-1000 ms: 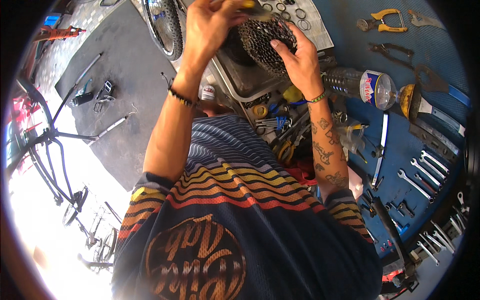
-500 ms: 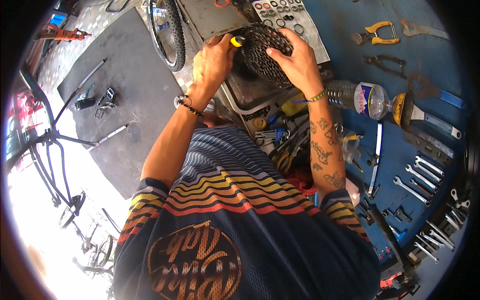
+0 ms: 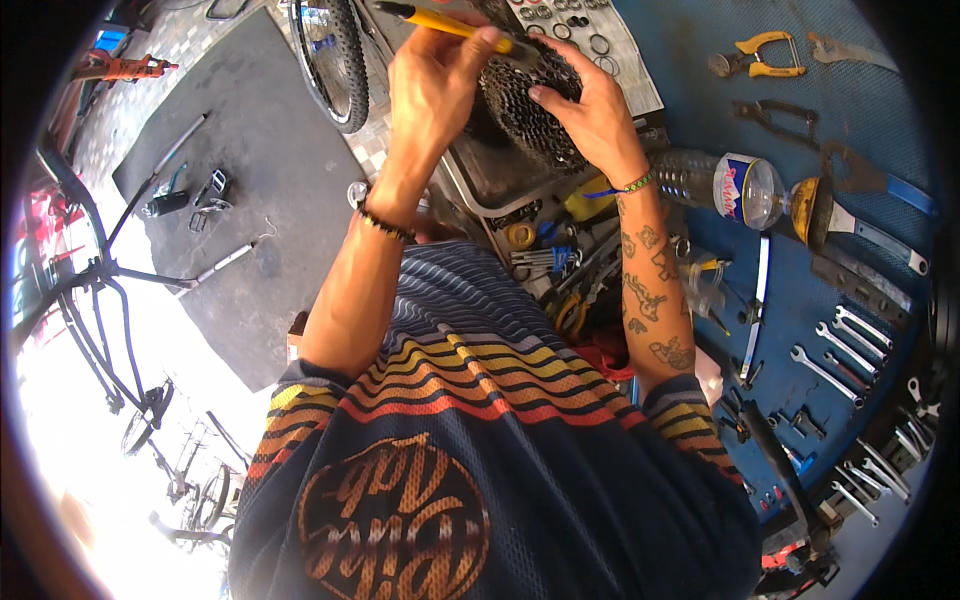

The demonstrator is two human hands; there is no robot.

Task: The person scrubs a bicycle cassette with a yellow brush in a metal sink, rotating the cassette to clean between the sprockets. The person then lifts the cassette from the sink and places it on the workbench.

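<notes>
My left hand (image 3: 432, 98) is closed around a yellow-handled brush (image 3: 442, 21) with a black end. The brush head lies against the upper part of a dark bicycle cassette (image 3: 525, 108), where its bristles look blurred. My right hand (image 3: 592, 112) grips the cassette by its right side, thumb across the toothed face and fingers behind the rim. The cassette is held tilted above a dark metal tray (image 3: 480, 200).
To the right, a blue work mat (image 3: 690, 60) carries yellow-handled pliers (image 3: 765, 55), several wrenches (image 3: 825, 375) and a clear plastic bottle (image 3: 715, 188). A sheet with rings (image 3: 630, 75) lies beyond the cassette. A bicycle wheel (image 3: 345, 70) stands at the far left.
The brush has swung from pointing toward me to lying sideways across the cassette's top, showing more of its handle. My left hand has shifted slightly right; the right hand keeps its hold.
</notes>
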